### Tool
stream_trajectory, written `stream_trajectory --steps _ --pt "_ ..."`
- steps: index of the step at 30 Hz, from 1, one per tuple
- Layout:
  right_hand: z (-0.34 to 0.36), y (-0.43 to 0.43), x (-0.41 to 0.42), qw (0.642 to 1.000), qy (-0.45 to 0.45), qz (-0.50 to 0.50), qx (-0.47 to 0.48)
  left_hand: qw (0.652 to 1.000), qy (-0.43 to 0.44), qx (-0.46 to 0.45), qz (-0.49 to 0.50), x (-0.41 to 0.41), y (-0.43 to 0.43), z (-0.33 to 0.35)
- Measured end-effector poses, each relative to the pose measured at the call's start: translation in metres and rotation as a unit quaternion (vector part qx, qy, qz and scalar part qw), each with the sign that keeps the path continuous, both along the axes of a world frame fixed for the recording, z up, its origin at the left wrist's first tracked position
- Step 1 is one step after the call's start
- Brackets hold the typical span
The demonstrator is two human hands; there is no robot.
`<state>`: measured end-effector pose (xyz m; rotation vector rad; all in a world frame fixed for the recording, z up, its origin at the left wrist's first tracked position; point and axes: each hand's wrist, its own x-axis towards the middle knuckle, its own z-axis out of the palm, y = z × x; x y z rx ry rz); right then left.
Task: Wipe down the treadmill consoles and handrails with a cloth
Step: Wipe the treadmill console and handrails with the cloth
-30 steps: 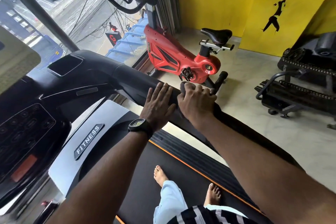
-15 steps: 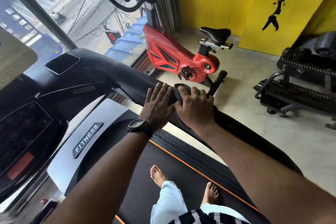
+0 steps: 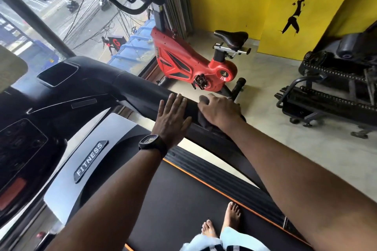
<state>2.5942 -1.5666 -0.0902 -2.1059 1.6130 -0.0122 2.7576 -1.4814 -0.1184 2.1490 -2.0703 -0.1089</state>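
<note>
A dark cloth [image 3: 205,122] is pressed onto the treadmill's right handrail [image 3: 138,90] by the right hand [image 3: 221,111], fingers curled over it. The left hand [image 3: 173,117], wristwatch [image 3: 152,143] worn, is laid flat just beside. A red exercise bike [image 3: 193,67] is parked beyond the rail; the console [image 3: 22,140] is seen at left.

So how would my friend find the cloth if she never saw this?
Find the big black treadmill by the window and follow its right handrail back from the console. Two hands rest on it; the cloth is the dark bunch under the right hand, beside the flat left hand. Unlike the smooth handrail, it looks soft and wrinkled.
</note>
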Motion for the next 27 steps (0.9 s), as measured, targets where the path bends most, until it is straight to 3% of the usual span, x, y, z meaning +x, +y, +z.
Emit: stream_trajectory --steps 2,4,7,13,18,20,23,24,27 --pt "0.002 0.000 0.005 0.999 0.025 -0.031 -0.001 1.000 0.002 0.001 -0.002 -0.001 0.001 0.001" --pt "-0.005 0.023 0.008 0.995 0.031 -0.032 -0.088 1.000 0.000 0.004 -0.010 -0.002 0.001 0.001" --pt "-0.014 0.047 -0.004 0.988 0.035 0.023 -0.151 1.000 0.003 0.001 -0.014 -0.004 0.003 -0.001" --pt "-0.008 0.003 -0.008 0.998 -0.009 -0.060 0.003 1.000 0.008 -0.012 -0.015 -0.006 0.004 -0.004" --pt "-0.021 0.058 -0.013 0.986 0.043 0.006 -0.161 1.000 0.009 -0.011 -0.011 -0.012 0.003 -0.007" --pt "-0.016 0.037 -0.019 0.993 0.010 0.022 -0.117 1.000 0.006 -0.013 -0.003 -0.014 0.003 -0.007" --pt "-0.010 0.000 -0.027 0.999 -0.025 -0.039 0.023 1.000 -0.002 -0.001 0.006 -0.022 0.004 -0.005" --pt "-0.011 0.002 -0.029 0.998 -0.029 -0.053 0.024 1.000 -0.005 0.003 0.005 -0.026 0.003 -0.005" --pt "-0.024 0.046 -0.035 0.992 0.024 -0.008 -0.123 1.000 -0.010 0.009 0.010 -0.036 0.000 -0.005"
